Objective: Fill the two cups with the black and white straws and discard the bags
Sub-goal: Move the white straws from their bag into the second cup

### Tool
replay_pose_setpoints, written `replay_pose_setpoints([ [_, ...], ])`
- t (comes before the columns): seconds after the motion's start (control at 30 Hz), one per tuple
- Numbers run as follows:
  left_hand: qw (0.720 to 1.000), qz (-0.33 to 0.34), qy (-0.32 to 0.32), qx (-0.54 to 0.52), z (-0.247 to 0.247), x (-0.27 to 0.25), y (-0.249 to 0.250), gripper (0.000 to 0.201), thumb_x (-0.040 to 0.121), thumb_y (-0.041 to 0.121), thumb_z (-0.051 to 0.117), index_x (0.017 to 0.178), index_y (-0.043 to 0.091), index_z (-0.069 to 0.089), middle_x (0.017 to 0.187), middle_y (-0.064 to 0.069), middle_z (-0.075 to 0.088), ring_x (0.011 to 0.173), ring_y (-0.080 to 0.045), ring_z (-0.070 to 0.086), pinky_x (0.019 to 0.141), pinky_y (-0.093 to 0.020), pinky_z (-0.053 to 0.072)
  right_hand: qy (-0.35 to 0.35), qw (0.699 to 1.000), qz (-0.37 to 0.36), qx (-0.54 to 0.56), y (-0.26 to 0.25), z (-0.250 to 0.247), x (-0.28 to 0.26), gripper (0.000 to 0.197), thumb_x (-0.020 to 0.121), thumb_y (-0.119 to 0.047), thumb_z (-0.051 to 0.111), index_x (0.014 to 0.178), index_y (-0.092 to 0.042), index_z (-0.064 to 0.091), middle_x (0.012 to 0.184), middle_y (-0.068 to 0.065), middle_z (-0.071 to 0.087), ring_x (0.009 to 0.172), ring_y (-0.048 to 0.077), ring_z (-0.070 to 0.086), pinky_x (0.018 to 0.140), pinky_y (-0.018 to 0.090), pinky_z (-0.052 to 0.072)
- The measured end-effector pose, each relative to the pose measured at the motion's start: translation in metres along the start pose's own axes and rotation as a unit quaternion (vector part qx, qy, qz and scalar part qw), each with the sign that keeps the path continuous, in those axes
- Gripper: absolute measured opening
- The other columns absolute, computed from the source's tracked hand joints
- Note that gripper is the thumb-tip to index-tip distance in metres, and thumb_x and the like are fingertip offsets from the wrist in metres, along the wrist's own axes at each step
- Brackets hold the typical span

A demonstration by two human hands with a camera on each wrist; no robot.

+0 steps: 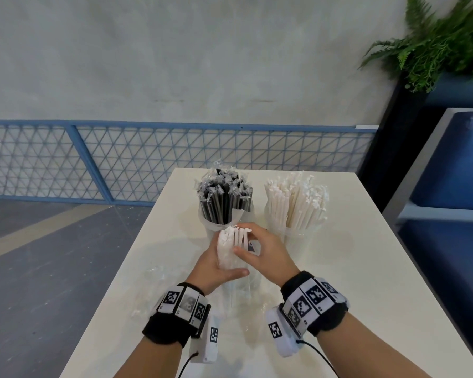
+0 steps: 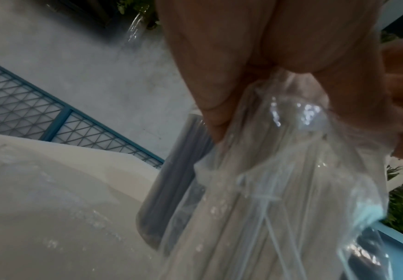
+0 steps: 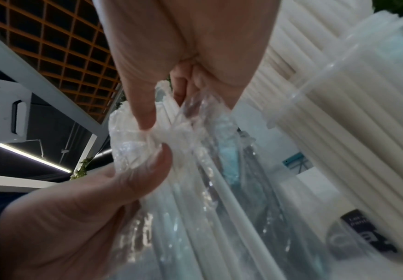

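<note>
Two clear cups stand at the table's far middle: the left cup [image 1: 224, 214] holds wrapped black straws, the right cup [image 1: 295, 214] holds white straws [image 3: 339, 132]. In front of them I hold a clear bag of white straws [image 1: 227, 255] tilted up off the table. My left hand [image 1: 221, 266] grips the bag's body from the left, thumb across its front [image 3: 164, 157]. My right hand [image 1: 243, 238] pinches the crumpled plastic at the bag's open top [image 3: 169, 108], where straw ends stick out. The bag [image 2: 279, 189] hangs below my left palm, the black-straw cup [image 2: 171, 180] just behind it.
An empty clear bag [image 1: 153, 282] lies crumpled on the white table [image 1: 352, 268] to the left of my left wrist. A blue bench [image 1: 448, 214] stands right of the table, a plant [image 1: 434, 45] behind it, and a blue mesh fence [image 1: 93, 159] along the wall.
</note>
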State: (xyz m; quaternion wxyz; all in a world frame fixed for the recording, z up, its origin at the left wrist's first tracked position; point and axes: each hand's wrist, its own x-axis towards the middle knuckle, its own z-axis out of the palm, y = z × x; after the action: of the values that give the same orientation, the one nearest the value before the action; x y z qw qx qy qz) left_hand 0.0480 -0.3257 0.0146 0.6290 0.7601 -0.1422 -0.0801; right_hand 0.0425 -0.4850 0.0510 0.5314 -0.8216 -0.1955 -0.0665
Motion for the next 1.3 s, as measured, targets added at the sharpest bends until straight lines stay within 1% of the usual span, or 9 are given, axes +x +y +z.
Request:
replay_pose_setpoints([
  [0.23, 0.995, -0.028, -0.045, 0.086, 0.0, 0.0, 0.002, 0.087, 0.05, 0.035, 0.086, 0.126, 0.029, 0.043, 0.112, 0.018, 0.057, 0.107, 0.003, 0.055, 0.087, -0.008, 0.042, -0.071, 0.99, 0.078, 0.094, 0.001, 0.003, -0.002, 0.043, 0.076, -0.021, 0.075, 0.112, -0.017, 0.052, 0.102, 0.002, 0.065, 0.096, 0.013, 0.063, 0.088, 0.029, 0.05],
  [0.33, 0.992, -0.039, -0.06, 0.108, 0.005, 0.0, -0.001, 0.068, 0.058, 0.018, 0.087, 0.106, 0.043, 0.045, 0.104, 0.017, 0.057, 0.103, -0.001, 0.056, 0.087, -0.013, 0.045, -0.113, 0.976, 0.1, 0.157, -0.005, 0.006, -0.005, 0.035, 0.075, -0.012, 0.075, 0.105, -0.018, 0.058, 0.096, -0.004, 0.066, 0.094, 0.011, 0.063, 0.088, 0.025, 0.049],
  [0.43, 0.991, -0.055, -0.053, 0.114, 0.009, 0.0, -0.007, 0.067, 0.062, 0.015, 0.084, 0.11, 0.038, 0.043, 0.102, 0.019, 0.056, 0.102, -0.006, 0.056, 0.086, -0.011, 0.044, -0.122, 0.964, 0.112, 0.207, -0.009, 0.012, -0.008, 0.02, 0.076, -0.003, 0.072, 0.09, -0.014, 0.064, 0.088, -0.001, 0.067, 0.088, 0.011, 0.063, 0.087, 0.025, 0.049],
  [0.57, 0.989, -0.068, -0.047, 0.125, 0.014, 0.002, -0.013, 0.074, 0.067, 0.017, 0.081, 0.129, 0.022, 0.041, 0.115, 0.011, 0.057, 0.112, -0.01, 0.052, 0.096, -0.014, 0.041, -0.031, 0.95, 0.158, 0.267, -0.011, 0.019, -0.007, 0.017, 0.078, -0.008, 0.071, 0.084, -0.02, 0.06, 0.082, 0.003, 0.063, 0.08, 0.016, 0.061, 0.085, 0.029, 0.048],
  [0.67, 0.993, -0.068, -0.043, 0.09, 0.02, 0.0, -0.012, 0.056, 0.069, 0.01, 0.078, 0.112, 0.032, 0.05, 0.111, 0.0, 0.063, 0.106, -0.014, 0.058, 0.095, -0.031, 0.047, 0.024, 0.947, 0.146, 0.285, -0.014, 0.018, -0.001, 0.018, 0.074, -0.031, 0.072, 0.081, -0.019, 0.06, 0.075, 0.009, 0.061, 0.073, 0.025, 0.058, 0.079, 0.039, 0.048],
  [0.87, 0.998, -0.042, -0.02, 0.034, 0.026, 0.0, 0.002, 0.035, 0.073, 0.002, 0.074, 0.087, 0.031, 0.062, 0.088, 0.006, 0.067, 0.08, 0.002, 0.063, 0.072, -0.016, 0.049, 0.103, 0.929, 0.076, 0.346, -0.029, -0.014, 0.01, 0.011, 0.08, -0.018, 0.063, 0.083, -0.01, 0.056, 0.068, 0.0, 0.058, 0.063, 0.007, 0.058, 0.064, 0.018, 0.048],
  [1.07, 1.0, -0.019, 0.013, 0.005, 0.029, 0.003, 0.017, 0.028, 0.073, 0.01, 0.076, 0.096, 0.021, 0.066, 0.095, -0.002, 0.069, 0.092, -0.017, 0.066, 0.079, -0.028, 0.054, 0.052, 0.953, 0.085, 0.285, -0.035, -0.025, 0.012, 0.01, 0.077, -0.017, 0.071, 0.08, -0.018, 0.062, 0.073, -0.003, 0.064, 0.075, 0.013, 0.061, 0.073, 0.027, 0.05],
  [1.2, 1.0, -0.013, 0.007, 0.026, 0.027, 0.005, 0.019, 0.036, 0.075, 0.007, 0.074, 0.101, 0.026, 0.058, 0.092, 0.009, 0.065, 0.086, -0.006, 0.062, 0.072, -0.017, 0.052, 0.152, 0.937, 0.069, 0.307, -0.047, -0.044, 0.014, 0.009, 0.087, -0.018, 0.058, 0.084, -0.009, 0.055, 0.07, 0.004, 0.057, 0.06, 0.007, 0.058, 0.06, 0.018, 0.047],
  [1.3, 0.999, -0.009, 0.035, 0.025, 0.022, 0.006, 0.021, 0.03, 0.075, 0.006, 0.074, 0.098, 0.02, 0.059, 0.085, 0.01, 0.063, 0.072, 0.006, 0.06, 0.06, -0.009, 0.045, 0.248, 0.9, 0.057, 0.355, -0.055, -0.063, 0.02, 0.014, 0.09, -0.018, 0.055, 0.078, -0.013, 0.057, 0.062, -0.003, 0.058, 0.056, 0.009, 0.056, 0.065, 0.027, 0.049],
])
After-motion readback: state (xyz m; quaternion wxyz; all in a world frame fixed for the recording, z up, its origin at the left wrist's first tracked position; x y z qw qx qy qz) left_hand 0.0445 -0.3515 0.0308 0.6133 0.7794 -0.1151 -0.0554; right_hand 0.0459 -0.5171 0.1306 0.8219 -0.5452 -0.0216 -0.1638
